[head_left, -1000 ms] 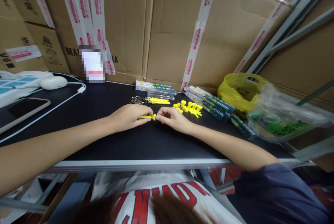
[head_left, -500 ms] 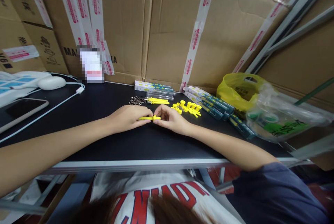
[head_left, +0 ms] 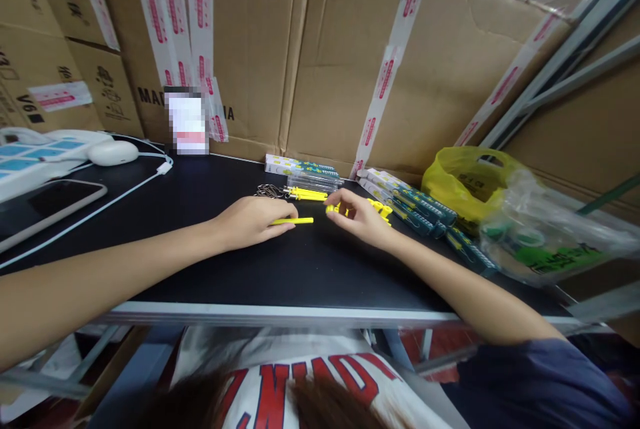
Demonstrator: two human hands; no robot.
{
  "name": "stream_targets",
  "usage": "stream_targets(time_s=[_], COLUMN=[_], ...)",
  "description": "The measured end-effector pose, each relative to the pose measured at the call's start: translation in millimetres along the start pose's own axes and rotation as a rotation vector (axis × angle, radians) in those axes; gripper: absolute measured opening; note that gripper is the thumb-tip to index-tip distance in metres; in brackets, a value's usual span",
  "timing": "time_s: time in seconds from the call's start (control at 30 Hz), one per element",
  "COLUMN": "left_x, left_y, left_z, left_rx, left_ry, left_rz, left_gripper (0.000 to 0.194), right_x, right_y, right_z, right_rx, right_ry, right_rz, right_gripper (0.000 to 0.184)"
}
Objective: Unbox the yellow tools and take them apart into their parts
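My left hand [head_left: 257, 223] pinches a slim yellow stick [head_left: 303, 220], which juts out to the right past the fingertips. My right hand [head_left: 361, 219] is curled at the near left side of a pile of small yellow plastic parts [head_left: 381, 206]. Between its thumb and fingertip shows a small yellow piece [head_left: 330, 210]; its exact shape is hard to make out. The right hand covers part of the pile. Just behind the hands lie several yellow sticks with metal ends [head_left: 309, 194] and a tangle of metal wire hooks [head_left: 270, 190].
Clear plastic tubes [head_left: 314, 182] and printed narrow boxes [head_left: 300, 165] lie at the back. More such boxes [head_left: 413, 199] are stacked right, beside a yellow bag [head_left: 460, 182] and a clear bag [head_left: 550, 242]. At left are a phone [head_left: 55, 209], cable [head_left: 120, 196] and power strip [head_left: 45, 152].
My hands have come apart. The right hand has moved right to the yellow pile, and the stick's right end, earlier with a yellow piece against it, is bare. The view has shifted slightly.
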State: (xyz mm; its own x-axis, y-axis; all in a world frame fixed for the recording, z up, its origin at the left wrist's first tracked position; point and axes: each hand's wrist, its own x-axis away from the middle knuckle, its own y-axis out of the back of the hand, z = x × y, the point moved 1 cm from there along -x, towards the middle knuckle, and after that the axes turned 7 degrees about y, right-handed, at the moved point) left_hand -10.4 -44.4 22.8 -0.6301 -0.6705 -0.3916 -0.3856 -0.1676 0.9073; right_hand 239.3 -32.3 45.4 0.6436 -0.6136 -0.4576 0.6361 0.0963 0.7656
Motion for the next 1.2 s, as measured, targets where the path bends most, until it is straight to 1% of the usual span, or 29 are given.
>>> stream_targets(time_s=[0.1, 0.17, 0.23, 0.27, 0.37, 0.5, 0.63, 0.73, 0.9, 1.0, 1.07, 1.1, 1.17, 1.2], left_x=[0, 1, 1, 1, 1, 1, 1, 1, 1, 1, 0, 0, 0, 0], left_y=[-0.4, -0.3, 0.0, 0.1, 0.1, -0.2, 0.8, 1.5, 0.4, -0.9, -1.7, -2.1, -3.3, -4.1], left_z=[0, 0, -1, -1, -2, -1, -3, -4, -2, -1, 0, -1, -2, -3], left_rx=[0.004, 0.009, 0.01, 0.008, -0.003, -0.015, -0.014, -0.018, -0.026, -0.05, -0.071, -0.083, -0.101, -0.107], left_ry=[-0.01, -0.008, 0.002, 0.006, 0.013, 0.016, 0.019, 0.023, 0.008, -0.003, -0.014, -0.022, -0.039, -0.048], left_rz=[0.003, 0.008, 0.013, 0.014, 0.015, 0.019, 0.029, 0.027, 0.017, 0.013, 0.01, 0.01, 0.015, 0.018], left_gripper=[0.023, 0.023, 0.022, 0.022, 0.022, 0.023, 0.023, 0.023, 0.024, 0.026, 0.028, 0.029, 0.03, 0.03], right_x=[8, 11, 11, 11, 10, 13, 16, 16, 15, 14, 13, 12, 11, 10], right_y=[22, 38, 52, 57, 66, 63, 60, 58, 59, 59, 55, 51, 39, 31], right_z=[-16, -27, -36, -39, -46, -48, -46, -45, -46, -42, -35, -30, -16, -7], right_rx=[0.185, 0.379, 0.551, 0.603, 0.656, 0.7, 0.808, 0.857, 0.87, 0.838, 0.774, 0.72, 0.582, 0.515], right_ry=[-0.049, -0.105, -0.174, -0.215, -0.315, -0.323, -0.338, -0.352, -0.362, -0.35, -0.296, -0.244, -0.088, -0.001], right_rz=[-0.066, -0.087, -0.046, -0.02, 0.06, 0.141, 0.207, 0.218, 0.218, 0.174, 0.103, 0.068, 0.038, 0.053], right_gripper=[0.017, 0.015, 0.013, 0.013, 0.013, 0.008, 0.013, 0.015, 0.017, 0.016, 0.017, 0.02, 0.023, 0.024])
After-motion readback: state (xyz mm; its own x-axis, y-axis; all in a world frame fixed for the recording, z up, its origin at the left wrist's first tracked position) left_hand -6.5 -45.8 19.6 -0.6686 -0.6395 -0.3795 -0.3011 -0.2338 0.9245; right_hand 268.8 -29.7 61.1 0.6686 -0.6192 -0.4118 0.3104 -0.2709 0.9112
